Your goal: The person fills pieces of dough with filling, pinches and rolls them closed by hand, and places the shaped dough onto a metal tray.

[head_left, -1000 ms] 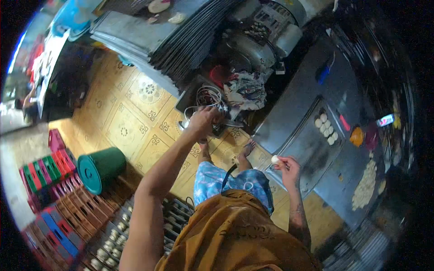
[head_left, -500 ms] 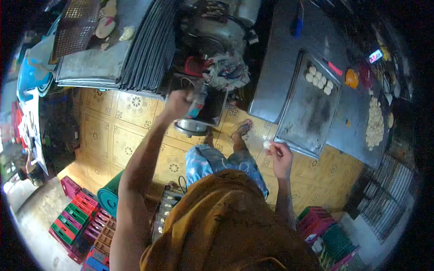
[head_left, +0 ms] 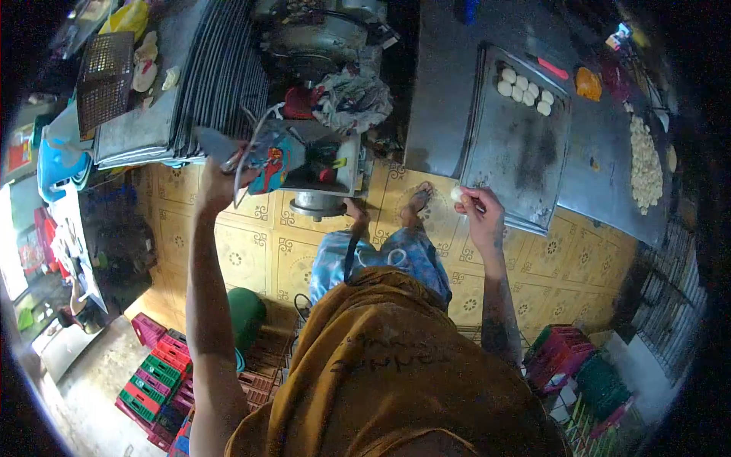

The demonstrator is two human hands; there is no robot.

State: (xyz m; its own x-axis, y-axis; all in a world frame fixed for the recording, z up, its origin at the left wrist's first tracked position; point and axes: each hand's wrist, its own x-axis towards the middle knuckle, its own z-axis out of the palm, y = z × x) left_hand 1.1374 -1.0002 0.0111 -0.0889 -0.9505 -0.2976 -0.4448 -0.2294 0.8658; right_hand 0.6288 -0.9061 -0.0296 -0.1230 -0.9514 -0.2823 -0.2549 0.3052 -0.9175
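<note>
My left hand [head_left: 221, 181] is closed around a looped white cable [head_left: 245, 164], beside the stack of metal trays. A grey flat piece [head_left: 217, 143] sticks up from the same hand. Just right of it is a blue and red printed item [head_left: 276, 164], at the side of an open metal box [head_left: 346, 171]. My right hand [head_left: 480, 209] pinches a small white dough ball [head_left: 457, 194] near the corner of a dark baking tray [head_left: 506, 164]. Several round dough pieces [head_left: 525, 90] lie at the tray's far end.
A tall stack of metal trays [head_left: 217, 84] stands at the upper left. Small dough bits [head_left: 646, 167] are heaped on the metal table [head_left: 442, 91] at right. Coloured crates [head_left: 156, 377] and a green bin [head_left: 244, 312] stand lower left, with more crates [head_left: 560, 354] lower right.
My left hand has moved left from the box, lifting the white cable and the grey piece. My right hand still pinches the dough ball. The view has turned and shifted, showing crates at lower right.
</note>
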